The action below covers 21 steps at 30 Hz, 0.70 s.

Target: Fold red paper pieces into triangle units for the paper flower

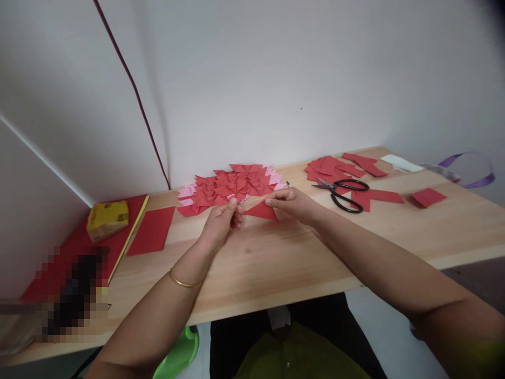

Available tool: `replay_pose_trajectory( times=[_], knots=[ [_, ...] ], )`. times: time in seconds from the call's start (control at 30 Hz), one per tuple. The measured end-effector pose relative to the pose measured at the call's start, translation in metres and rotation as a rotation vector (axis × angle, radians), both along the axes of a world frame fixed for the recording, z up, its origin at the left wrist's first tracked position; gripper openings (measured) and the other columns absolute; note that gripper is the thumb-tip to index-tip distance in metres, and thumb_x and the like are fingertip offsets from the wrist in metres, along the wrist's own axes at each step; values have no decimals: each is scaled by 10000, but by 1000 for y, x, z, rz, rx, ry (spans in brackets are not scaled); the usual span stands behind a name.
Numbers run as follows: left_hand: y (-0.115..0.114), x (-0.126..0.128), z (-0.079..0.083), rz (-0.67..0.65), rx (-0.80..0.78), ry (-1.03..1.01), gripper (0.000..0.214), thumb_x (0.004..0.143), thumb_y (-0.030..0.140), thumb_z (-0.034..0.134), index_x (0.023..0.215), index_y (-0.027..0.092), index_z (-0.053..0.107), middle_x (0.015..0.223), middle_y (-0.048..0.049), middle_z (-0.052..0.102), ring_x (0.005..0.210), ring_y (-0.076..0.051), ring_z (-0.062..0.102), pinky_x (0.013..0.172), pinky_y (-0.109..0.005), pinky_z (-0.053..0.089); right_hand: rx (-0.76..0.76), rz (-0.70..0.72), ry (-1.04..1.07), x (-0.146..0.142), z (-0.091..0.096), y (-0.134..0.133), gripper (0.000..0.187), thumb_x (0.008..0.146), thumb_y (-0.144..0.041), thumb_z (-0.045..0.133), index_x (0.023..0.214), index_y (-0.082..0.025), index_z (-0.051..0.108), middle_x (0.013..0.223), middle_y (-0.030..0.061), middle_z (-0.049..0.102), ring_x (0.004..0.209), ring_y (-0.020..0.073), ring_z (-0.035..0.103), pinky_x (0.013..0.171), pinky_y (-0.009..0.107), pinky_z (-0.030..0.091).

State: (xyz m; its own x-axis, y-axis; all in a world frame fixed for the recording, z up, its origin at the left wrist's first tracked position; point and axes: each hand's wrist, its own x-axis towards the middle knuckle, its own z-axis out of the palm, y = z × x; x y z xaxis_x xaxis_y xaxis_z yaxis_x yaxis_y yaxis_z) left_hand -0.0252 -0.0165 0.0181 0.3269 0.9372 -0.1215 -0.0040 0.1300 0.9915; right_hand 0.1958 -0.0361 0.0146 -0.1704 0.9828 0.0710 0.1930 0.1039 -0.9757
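Observation:
A folded, triangular piece of red paper (262, 211) is stretched between my two hands above the table. My left hand (223, 218) pinches its left corner with thumb and fingers. At its upper right edge, my right hand (290, 202) grips the paper between thumb and forefinger. Just behind the hands lies a heap of folded red paper pieces (232, 184), with pink folded pieces (187, 195) showing at its sides. A gold bangle (184, 283) circles my left wrist.
Black-handled scissors (342, 192) lie right of my hands, beside red paper squares (329, 168) and scraps. Further right is a single red square (429, 197). To the left are a red sheet (152, 231) and a yellow packet (107, 218). A wall (252, 79) backs the table.

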Motion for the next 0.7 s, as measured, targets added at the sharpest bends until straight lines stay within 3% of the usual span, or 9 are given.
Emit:
replay_pose_trajectory(
  times=[0.23,0.47,0.7],
  knots=[
    [-3,0,0,-112,138,178,472,760,583,583,583,146,566,529,-6,545,463,-89,470,473,-224,349,-23,1,0,0,2,-1,323,736,-478,651,795,-167,720,801,44,712,767,183,629,717,300,479],
    [-9,-1,10,-139,376,378,332,745,472,641,648,155,628,552,24,518,501,-78,400,491,-217,296,-15,-17,-37,-2,4,-2,325,739,-470,655,810,-163,735,798,46,716,741,181,633,703,293,477],
    [-11,4,7,-62,386,319,212,712,361,671,674,155,642,532,37,492,495,-76,379,497,-215,300,46,-34,-25,-2,1,0,329,749,-465,647,855,-166,733,862,55,720,789,188,636,742,304,484]
  ],
)
